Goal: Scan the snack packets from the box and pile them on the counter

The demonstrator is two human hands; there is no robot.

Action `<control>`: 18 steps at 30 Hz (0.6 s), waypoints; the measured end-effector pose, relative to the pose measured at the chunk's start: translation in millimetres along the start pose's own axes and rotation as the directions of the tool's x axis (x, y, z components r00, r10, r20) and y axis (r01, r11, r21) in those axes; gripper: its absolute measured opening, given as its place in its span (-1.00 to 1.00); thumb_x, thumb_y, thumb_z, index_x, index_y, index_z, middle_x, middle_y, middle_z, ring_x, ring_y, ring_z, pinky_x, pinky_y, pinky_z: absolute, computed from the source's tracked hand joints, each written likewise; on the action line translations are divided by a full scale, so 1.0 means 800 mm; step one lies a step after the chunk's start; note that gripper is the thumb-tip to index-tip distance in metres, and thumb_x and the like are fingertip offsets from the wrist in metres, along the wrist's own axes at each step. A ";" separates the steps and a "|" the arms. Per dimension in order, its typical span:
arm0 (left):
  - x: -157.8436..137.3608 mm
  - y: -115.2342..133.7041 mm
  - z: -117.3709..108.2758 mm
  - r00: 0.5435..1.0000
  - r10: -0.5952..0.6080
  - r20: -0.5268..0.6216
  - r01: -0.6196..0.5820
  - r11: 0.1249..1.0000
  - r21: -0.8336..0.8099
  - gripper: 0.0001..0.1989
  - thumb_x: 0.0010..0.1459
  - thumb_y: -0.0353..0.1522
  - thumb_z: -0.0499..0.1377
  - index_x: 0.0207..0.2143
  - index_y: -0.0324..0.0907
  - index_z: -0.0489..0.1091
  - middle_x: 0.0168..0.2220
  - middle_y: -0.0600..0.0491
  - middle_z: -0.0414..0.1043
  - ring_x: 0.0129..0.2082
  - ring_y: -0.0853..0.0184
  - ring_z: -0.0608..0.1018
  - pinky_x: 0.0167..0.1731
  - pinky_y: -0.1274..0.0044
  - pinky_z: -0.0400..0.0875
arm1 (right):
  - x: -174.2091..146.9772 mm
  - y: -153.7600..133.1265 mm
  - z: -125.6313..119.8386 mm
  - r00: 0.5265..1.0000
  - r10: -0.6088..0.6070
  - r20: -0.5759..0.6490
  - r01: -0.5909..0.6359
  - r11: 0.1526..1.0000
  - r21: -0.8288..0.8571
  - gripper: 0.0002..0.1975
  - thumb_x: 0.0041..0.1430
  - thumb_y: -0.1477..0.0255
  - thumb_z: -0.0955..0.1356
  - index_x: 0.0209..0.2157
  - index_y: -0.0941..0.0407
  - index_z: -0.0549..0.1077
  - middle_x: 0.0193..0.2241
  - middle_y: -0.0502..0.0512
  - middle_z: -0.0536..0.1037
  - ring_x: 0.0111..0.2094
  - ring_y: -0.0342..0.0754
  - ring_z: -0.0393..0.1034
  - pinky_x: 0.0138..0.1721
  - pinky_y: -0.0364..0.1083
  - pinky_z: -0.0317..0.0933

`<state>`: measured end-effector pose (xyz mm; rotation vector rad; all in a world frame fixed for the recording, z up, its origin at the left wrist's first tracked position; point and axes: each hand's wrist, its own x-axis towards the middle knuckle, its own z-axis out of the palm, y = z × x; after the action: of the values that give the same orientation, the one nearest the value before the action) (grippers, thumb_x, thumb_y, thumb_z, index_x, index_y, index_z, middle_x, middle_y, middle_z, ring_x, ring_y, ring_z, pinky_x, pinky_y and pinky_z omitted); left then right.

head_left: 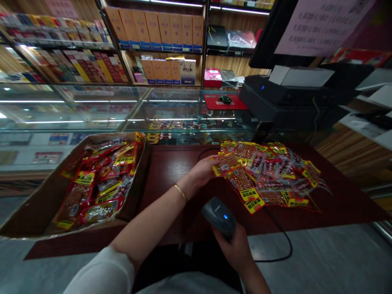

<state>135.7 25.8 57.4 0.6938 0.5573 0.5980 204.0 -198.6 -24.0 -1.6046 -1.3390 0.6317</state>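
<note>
A shop with stocked shelves (226,61)

Snack packet (228,164): clear and yellow, brown contents visible, held at the heap's left side. Packet heap (272,171): loose, overlapping, near the counter's (171,163) far edge, toward the right. Scanner (217,214): dark, blue-lit, held at the near edge.

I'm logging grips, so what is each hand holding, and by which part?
The left hand holds a snack packet near its left end; the right hand grips a scanner by its handle.
</note>
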 end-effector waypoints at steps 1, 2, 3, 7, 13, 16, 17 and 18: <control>0.018 0.004 0.016 0.996 -0.046 0.079 0.045 0.999 0.016 -0.76 0.21 -0.45 0.20 -0.06 -0.25 0.48 -0.13 -0.16 0.60 -0.27 0.23 0.65 -0.26 0.38 0.61 | 0.001 -0.001 0.000 1.000 0.011 -0.003 -0.011 1.000 -0.008 -0.80 0.20 0.33 0.41 -0.19 0.12 0.60 -0.27 0.17 0.72 -0.24 0.12 0.65 -0.15 -0.02 0.49; 0.033 0.007 0.030 0.986 -0.098 0.134 0.090 0.994 0.060 -0.74 0.22 -0.43 0.18 -0.03 -0.26 0.47 -0.13 -0.17 0.60 -0.28 0.24 0.64 -0.25 0.38 0.60 | 0.001 -0.002 -0.001 1.000 0.020 -0.007 -0.020 1.000 -0.015 -0.80 0.20 0.33 0.41 -0.19 0.12 0.60 -0.28 0.18 0.72 -0.25 0.12 0.66 -0.16 -0.02 0.50; 0.044 0.010 0.041 0.978 -0.141 0.152 0.122 0.984 0.126 -0.72 0.24 -0.42 0.16 -0.01 -0.27 0.47 -0.12 -0.18 0.59 -0.29 0.26 0.63 -0.25 0.39 0.59 | 0.001 -0.003 -0.001 1.000 0.021 -0.005 -0.022 1.000 -0.021 -0.80 0.20 0.32 0.41 -0.20 0.13 0.60 -0.29 0.18 0.72 -0.26 0.12 0.66 -0.17 -0.03 0.50; 0.028 0.011 0.047 1.000 -0.002 -0.022 0.010 0.914 0.406 -0.64 0.19 -0.46 0.18 0.06 -0.21 0.44 0.02 -0.11 0.55 -0.20 0.32 0.60 -0.19 0.48 0.53 | -0.002 -0.002 -0.004 1.000 0.014 0.016 -0.013 0.999 -0.033 -0.77 0.21 0.27 0.40 -0.24 0.13 0.61 -0.32 0.18 0.73 -0.29 0.12 0.66 -0.21 -0.04 0.51; -0.164 0.048 -0.025 0.868 0.497 0.026 -0.353 0.578 0.735 -0.69 0.28 -0.35 0.16 0.04 -0.19 0.51 -0.01 -0.11 0.58 -0.07 0.26 0.59 -0.07 0.48 0.47 | -0.018 0.032 -0.005 0.998 0.057 -0.033 -0.058 0.998 -0.039 -0.60 0.11 0.06 0.46 -0.24 0.11 0.65 -0.35 0.17 0.75 -0.32 0.17 0.68 -0.30 -0.10 0.53; -0.265 0.106 -0.081 0.681 0.713 -0.165 -0.162 0.367 0.916 -0.71 0.27 -0.24 0.17 -0.06 -0.16 0.56 -0.09 -0.08 0.61 -0.16 0.25 0.61 -0.15 0.47 0.48 | -0.021 0.049 -0.007 0.997 0.071 -0.004 -0.071 0.997 -0.022 -0.56 0.10 -0.03 0.45 -0.33 0.08 0.69 -0.41 0.17 0.74 -0.36 0.17 0.68 -0.29 -0.11 0.53; -0.291 0.127 -0.104 0.613 0.758 -0.220 -0.039 0.308 0.951 -0.69 0.26 -0.21 0.17 -0.06 -0.16 0.55 -0.10 -0.08 0.61 -0.19 0.24 0.61 -0.18 0.46 0.49 | -0.020 0.053 -0.010 0.997 0.072 0.027 -0.071 0.997 -0.028 -0.57 0.09 -0.02 0.45 -0.38 0.08 0.69 -0.46 0.16 0.73 -0.42 0.16 0.68 -0.30 -0.12 0.53; -0.311 0.147 -0.129 0.566 0.783 -0.257 0.114 0.235 0.965 -0.66 0.25 -0.18 0.17 -0.04 -0.16 0.54 -0.10 -0.07 0.62 -0.21 0.23 0.61 -0.18 0.45 0.48 | -0.018 0.056 -0.012 0.995 0.070 0.069 -0.067 0.997 -0.036 -0.59 0.08 0.00 0.47 -0.42 0.07 0.70 -0.50 0.15 0.72 -0.46 0.15 0.67 -0.34 -0.14 0.54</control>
<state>-141.6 -23.8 142.7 1.8377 1.6588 1.0647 229.5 -215.0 -61.6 -1.6752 -1.3566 0.7162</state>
